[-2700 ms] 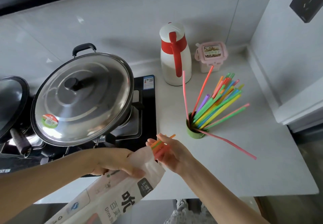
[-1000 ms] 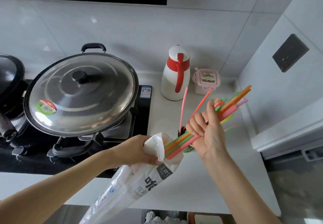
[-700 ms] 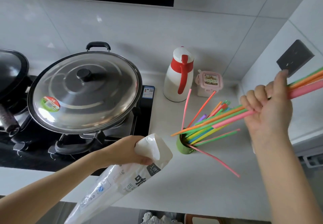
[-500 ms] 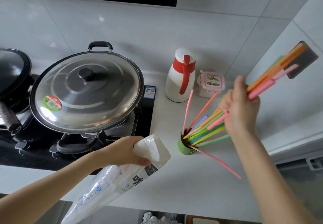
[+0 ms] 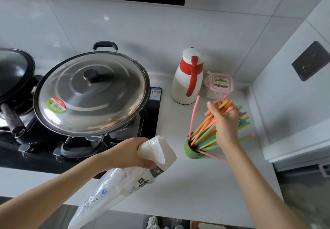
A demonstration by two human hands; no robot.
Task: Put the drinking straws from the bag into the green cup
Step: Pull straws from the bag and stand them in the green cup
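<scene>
A small green cup (image 5: 191,150) stands on the white counter, stuffed with several coloured straws that fan out to the right. My right hand (image 5: 225,123) is above the cup, closed on a bunch of orange and pink straws (image 5: 205,124) whose lower ends reach into the cup's mouth. My left hand (image 5: 133,153) grips the crumpled open top of the white plastic straw bag (image 5: 123,184), which hangs down past the counter's front edge. I cannot see whether any straws remain in the bag.
A white jug with a red handle (image 5: 188,78) and a pink-lidded box (image 5: 219,85) stand behind the cup. A large steel-lidded wok (image 5: 92,93) sits on the black hob at left. A wall with a dark socket (image 5: 311,61) closes the right side.
My right hand pulled a bunch of straws out of the bag, swung them up and right, then brought them down so their ends sit in the cup. The left hand kept holding the bag.
</scene>
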